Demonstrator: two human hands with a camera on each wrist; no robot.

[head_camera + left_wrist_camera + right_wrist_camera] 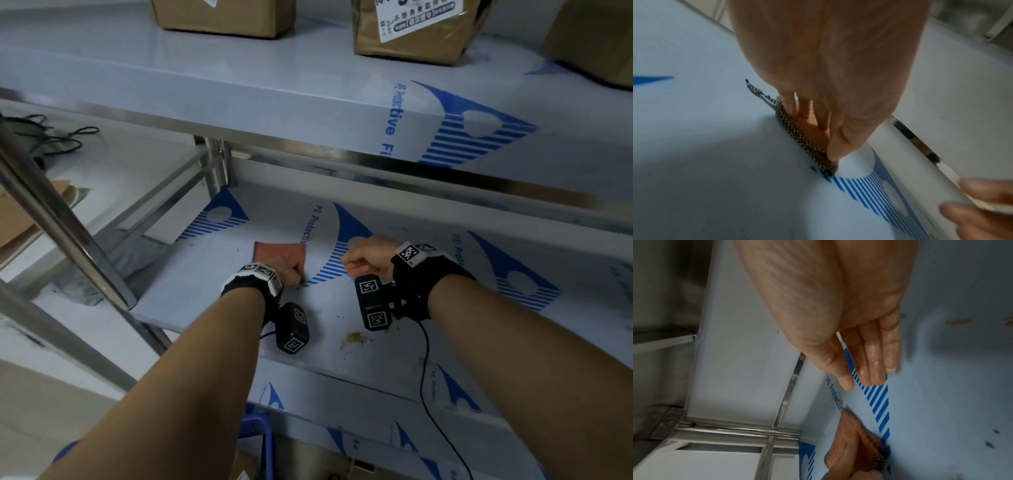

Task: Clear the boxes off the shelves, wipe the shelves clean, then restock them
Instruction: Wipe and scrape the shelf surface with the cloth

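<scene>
Left hand flat, straight fingers pressing orange cleaning cloth onto lower shelf. Right hand beside it, relaxed, holding nothing. Brown residue near front edge risks being missed. 3 cardboard boxes on upper shelf uncleared.

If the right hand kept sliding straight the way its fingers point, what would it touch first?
Probably the orange cloth. The right hand has straight fingers aimed along the lower shelf toward the cloth that the left hand presses down. Only bare shelf seems to lie between, though depth is unclear.
</scene>
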